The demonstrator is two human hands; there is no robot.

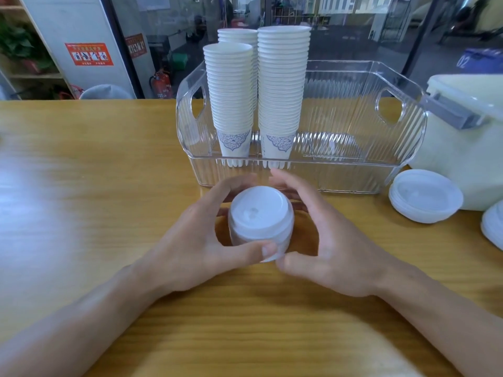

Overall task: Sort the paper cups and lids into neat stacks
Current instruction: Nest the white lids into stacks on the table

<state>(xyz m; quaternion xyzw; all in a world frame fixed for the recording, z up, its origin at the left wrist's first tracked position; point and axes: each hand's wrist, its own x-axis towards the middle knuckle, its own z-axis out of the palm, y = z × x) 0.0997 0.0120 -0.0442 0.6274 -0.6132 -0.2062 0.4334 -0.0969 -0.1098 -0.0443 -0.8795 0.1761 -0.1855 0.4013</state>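
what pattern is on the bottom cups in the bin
A blue ornamental motif on white, on the bottom cups in the head view.

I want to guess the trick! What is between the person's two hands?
In the head view, a stack of white lids sits between the left hand and right hand, fingers curled round it.

Bin point(353, 175) blocks ahead; lid pile point(424, 197) right; table point(81, 172) left open
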